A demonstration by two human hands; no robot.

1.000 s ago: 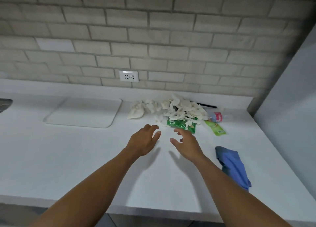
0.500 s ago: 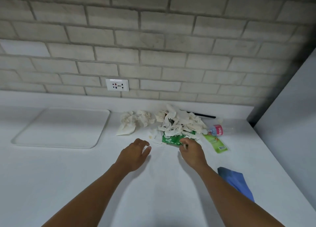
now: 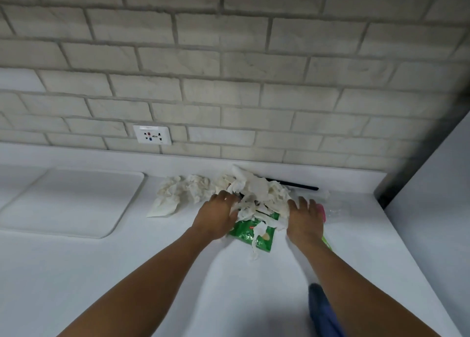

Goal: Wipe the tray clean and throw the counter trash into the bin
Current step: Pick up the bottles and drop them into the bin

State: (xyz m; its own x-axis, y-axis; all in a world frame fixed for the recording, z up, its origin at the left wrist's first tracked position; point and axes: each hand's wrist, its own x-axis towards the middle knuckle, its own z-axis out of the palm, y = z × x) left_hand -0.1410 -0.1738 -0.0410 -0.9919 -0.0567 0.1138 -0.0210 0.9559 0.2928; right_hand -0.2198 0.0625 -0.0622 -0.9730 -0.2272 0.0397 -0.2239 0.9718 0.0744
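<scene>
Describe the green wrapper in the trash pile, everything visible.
The green wrapper is a flat, glossy, plastic-looking packet, bright green with small white and red print too blurred to read. It lies flat on the white counter at the near edge of the pile, with torn white paper scraps draped over its far part and one strip across its front. It sits between the left hand and right hand; the left hand's edge touches or overlaps its left corner.
</scene>
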